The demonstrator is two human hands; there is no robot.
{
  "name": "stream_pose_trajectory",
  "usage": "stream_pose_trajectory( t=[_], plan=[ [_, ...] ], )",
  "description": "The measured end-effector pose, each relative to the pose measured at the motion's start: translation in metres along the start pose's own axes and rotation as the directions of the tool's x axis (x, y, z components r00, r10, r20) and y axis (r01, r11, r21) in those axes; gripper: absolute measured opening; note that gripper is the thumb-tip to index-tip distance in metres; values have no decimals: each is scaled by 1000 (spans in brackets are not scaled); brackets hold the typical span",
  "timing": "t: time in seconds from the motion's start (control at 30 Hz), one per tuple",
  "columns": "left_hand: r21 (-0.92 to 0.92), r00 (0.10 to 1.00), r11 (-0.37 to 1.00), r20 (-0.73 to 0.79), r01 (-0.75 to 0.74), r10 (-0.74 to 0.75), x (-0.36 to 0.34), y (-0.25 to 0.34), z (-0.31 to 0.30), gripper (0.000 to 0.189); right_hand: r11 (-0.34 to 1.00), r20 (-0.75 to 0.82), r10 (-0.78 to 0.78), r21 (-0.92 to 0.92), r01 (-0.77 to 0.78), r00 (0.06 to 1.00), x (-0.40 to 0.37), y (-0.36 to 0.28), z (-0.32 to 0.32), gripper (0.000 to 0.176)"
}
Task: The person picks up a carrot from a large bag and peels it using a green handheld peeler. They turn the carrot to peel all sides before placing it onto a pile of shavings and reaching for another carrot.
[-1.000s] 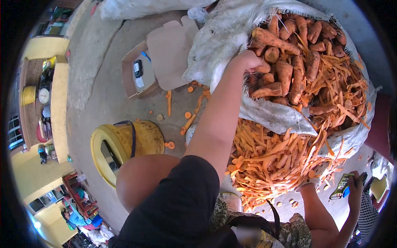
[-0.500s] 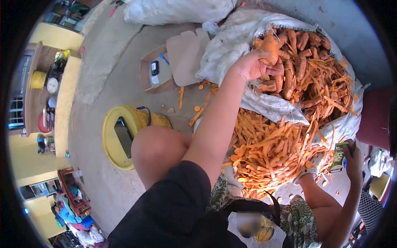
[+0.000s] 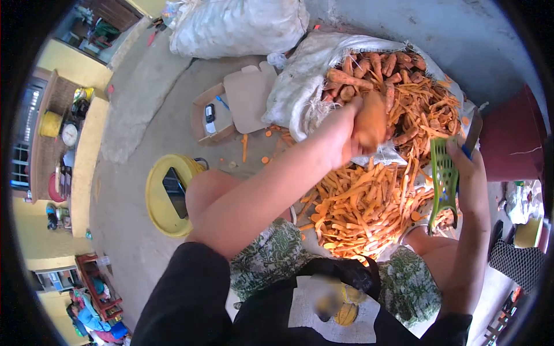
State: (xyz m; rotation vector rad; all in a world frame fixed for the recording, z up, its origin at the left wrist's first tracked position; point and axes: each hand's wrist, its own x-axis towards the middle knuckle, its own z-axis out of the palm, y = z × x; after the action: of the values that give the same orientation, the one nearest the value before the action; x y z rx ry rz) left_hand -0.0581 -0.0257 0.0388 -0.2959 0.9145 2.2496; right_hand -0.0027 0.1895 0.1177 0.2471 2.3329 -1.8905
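Note:
My left hand (image 3: 345, 135) is wrapped round a thick orange root (image 3: 371, 122), slightly blurred, above the front edge of a white sack (image 3: 306, 83). Whole carrots (image 3: 350, 79) and orange peelings (image 3: 441, 106) fill the sack. At the right, my right hand (image 3: 463, 157) grips a green slotted grater (image 3: 443, 173) together with a knife whose blade (image 3: 474, 130) points up. Between my legs lies a heap of orange strips (image 3: 360, 210), below both hands.
A yellow bucket (image 3: 153, 202) with a phone (image 3: 174, 192) on its lid stands left of my knee. Behind it is an open cardboard box (image 3: 199, 124). Another full white sack (image 3: 239, 29) lies at the back; a dark red container (image 3: 511, 141) stands right.
My left hand has moved back from the sack toward me with the root in it. My right hand has risen with the grater, and the knife blade now shows. The view has shifted.

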Motion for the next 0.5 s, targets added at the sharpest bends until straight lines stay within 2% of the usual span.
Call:
stream_pose_trajectory(
  t=[0.03,0.07,0.1,0.17,0.2,0.27,0.33,0.4,0.43,0.5],
  plan=[
    [-48,998,998,-44,33,-35,-15,-14,7,42,1000,-6,6,-12,-6,1000,0,-6,6,16],
    [-99,994,993,-84,65,-73,-26,-26,13,41,996,-75,9,85,-3,997,2,-10,11,16],
    [-116,994,991,-77,69,-79,-38,-35,15,41,984,-138,20,179,5,990,3,-12,16,17],
    [-258,965,931,19,257,-261,-56,-48,17,38,976,-172,7,217,31,985,5,3,30,19],
    [-267,962,925,27,268,-271,-56,-54,20,38,960,-213,-9,271,68,977,7,14,37,22],
    [-307,967,918,47,252,-250,-51,-62,28,37,967,-249,97,253,-32,964,5,24,54,19],
    [-308,954,903,133,299,-270,-48,-61,35,37,962,-205,120,268,-62,971,7,32,56,21],
    [-298,988,942,30,156,-154,-48,-62,41,36,950,-169,108,307,-52,980,6,26,57,22],
    [-261,978,942,75,209,-196,-49,-61,39,36,941,-210,80,337,-5,974,7,27,60,24],
    [-243,976,945,50,219,-213,-55,-61,50,36,945,-218,101,325,-26,971,7,30,57,23]
  ],
)
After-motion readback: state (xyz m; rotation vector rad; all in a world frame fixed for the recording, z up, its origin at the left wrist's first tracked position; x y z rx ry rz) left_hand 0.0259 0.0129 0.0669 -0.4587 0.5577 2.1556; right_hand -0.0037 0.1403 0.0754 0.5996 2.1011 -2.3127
